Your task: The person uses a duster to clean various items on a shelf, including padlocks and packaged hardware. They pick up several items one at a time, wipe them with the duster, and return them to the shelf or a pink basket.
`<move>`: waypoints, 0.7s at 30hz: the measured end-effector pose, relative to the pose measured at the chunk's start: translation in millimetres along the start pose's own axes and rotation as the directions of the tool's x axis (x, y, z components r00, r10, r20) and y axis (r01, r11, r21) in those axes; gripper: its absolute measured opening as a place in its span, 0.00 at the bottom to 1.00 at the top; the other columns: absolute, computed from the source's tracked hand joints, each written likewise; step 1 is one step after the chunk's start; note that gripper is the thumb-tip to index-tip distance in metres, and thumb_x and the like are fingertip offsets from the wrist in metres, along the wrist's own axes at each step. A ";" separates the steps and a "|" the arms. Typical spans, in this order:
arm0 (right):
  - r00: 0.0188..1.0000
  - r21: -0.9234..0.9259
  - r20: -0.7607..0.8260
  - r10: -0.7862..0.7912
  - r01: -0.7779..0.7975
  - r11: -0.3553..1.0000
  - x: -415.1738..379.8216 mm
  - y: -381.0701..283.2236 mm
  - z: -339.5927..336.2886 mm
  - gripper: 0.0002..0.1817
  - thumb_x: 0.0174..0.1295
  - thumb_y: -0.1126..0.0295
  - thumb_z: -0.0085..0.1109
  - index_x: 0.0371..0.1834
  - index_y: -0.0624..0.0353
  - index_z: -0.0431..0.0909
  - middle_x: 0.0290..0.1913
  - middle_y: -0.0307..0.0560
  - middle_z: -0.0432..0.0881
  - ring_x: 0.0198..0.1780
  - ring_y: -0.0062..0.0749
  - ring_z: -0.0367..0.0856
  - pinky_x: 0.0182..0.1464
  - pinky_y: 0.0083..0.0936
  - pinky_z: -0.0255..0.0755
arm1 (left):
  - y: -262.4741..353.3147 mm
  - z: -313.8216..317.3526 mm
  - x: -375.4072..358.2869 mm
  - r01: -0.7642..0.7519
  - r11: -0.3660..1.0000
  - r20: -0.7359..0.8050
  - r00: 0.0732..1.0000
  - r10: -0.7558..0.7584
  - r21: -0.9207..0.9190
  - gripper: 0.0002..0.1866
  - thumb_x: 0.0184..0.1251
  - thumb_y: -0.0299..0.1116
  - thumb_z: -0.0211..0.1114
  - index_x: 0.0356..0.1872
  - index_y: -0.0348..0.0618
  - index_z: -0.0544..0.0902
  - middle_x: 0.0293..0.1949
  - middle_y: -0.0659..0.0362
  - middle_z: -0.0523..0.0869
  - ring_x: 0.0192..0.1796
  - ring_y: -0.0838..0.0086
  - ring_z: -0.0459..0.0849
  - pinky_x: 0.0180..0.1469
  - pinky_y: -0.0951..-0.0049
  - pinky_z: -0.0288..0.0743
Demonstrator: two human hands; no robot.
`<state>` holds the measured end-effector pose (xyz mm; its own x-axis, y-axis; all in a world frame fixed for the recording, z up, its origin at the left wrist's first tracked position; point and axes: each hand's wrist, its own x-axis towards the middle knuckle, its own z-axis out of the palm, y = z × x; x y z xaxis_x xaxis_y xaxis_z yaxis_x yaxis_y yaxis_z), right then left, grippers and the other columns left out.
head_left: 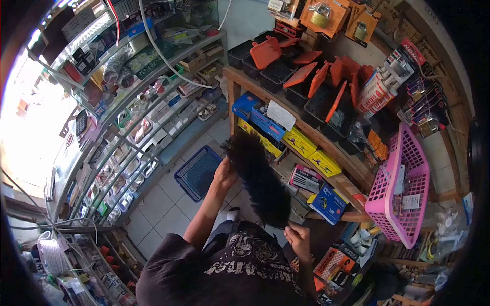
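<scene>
A fluffy black duster [263,186] stretches diagonally in front of my body. Its lower right end meets my right hand [297,238], whose fingers are closed round that end. At the upper left end, my left hand [224,175] touches the black fibres from the side; its fingertips are hidden in them. Behind the duster stand yellow boxes [299,142] on the wooden shelf's lower level. A blue basket [179,176] lies on the tiled floor to the left of my left hand.
Black bins with orange lids [299,75] line the wooden shelf top. A pink basket [372,206] hangs at the right. Curved display shelves [168,133] with small goods run along the left. A blue box [327,203] juts from the lower shelf. White rope [52,253] sits lower left.
</scene>
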<state>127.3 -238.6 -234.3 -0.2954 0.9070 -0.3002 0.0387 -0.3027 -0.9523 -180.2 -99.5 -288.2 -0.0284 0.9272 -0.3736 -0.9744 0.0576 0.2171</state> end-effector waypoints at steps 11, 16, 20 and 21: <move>0.960 -0.468 0.126 -0.249 0.278 0.839 37.7 -5.7 23.2 0.13 0.67 0.69 0.57 0.33 0.72 0.78 0.18 0.47 0.68 0.21 0.26 0.62 0.25 0.30 0.58 | 39.2 52.7 -62.5 -0.015 0.999 0.404 0.915 -0.003 0.039 0.40 0.72 0.64 0.37 0.71 0.42 0.65 0.68 0.50 0.71 0.69 0.54 0.70 0.72 0.52 0.58; 0.972 -0.488 0.147 -0.181 0.231 0.842 51.4 0.2 17.4 0.13 0.66 0.70 0.55 0.42 0.70 0.82 0.21 0.52 0.74 0.22 0.28 0.68 0.27 0.32 0.63 | 51.8 53.9 -69.4 -0.103 0.992 0.158 0.983 0.090 0.076 0.45 0.69 0.69 0.39 0.70 0.37 0.64 0.68 0.44 0.69 0.68 0.49 0.69 0.70 0.48 0.60; 0.950 -0.473 0.198 -0.242 0.308 0.826 61.7 -9.3 19.3 0.13 0.65 0.70 0.55 0.46 0.69 0.82 0.23 0.49 0.76 0.24 0.27 0.70 0.29 0.28 0.64 | 62.8 40.9 -72.0 -0.072 0.996 0.350 0.933 0.088 -0.060 0.46 0.67 0.71 0.38 0.68 0.38 0.68 0.65 0.44 0.74 0.67 0.52 0.72 0.70 0.49 0.61; 0.942 -0.472 0.186 -0.278 0.334 0.816 64.6 -11.9 19.6 0.14 0.65 0.70 0.55 0.48 0.68 0.82 0.24 0.48 0.77 0.25 0.26 0.70 0.30 0.27 0.65 | 65.0 49.1 -77.6 -0.092 0.993 0.351 0.930 0.110 -0.067 0.46 0.67 0.71 0.38 0.68 0.38 0.68 0.65 0.44 0.74 0.67 0.52 0.72 0.70 0.49 0.61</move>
<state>89.1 -182.1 -241.3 -0.4667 0.8844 -0.0083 0.3835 0.1940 -0.9029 -230.4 -149.6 -200.8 -0.0555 0.9984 -0.0066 -0.9804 -0.0533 0.1895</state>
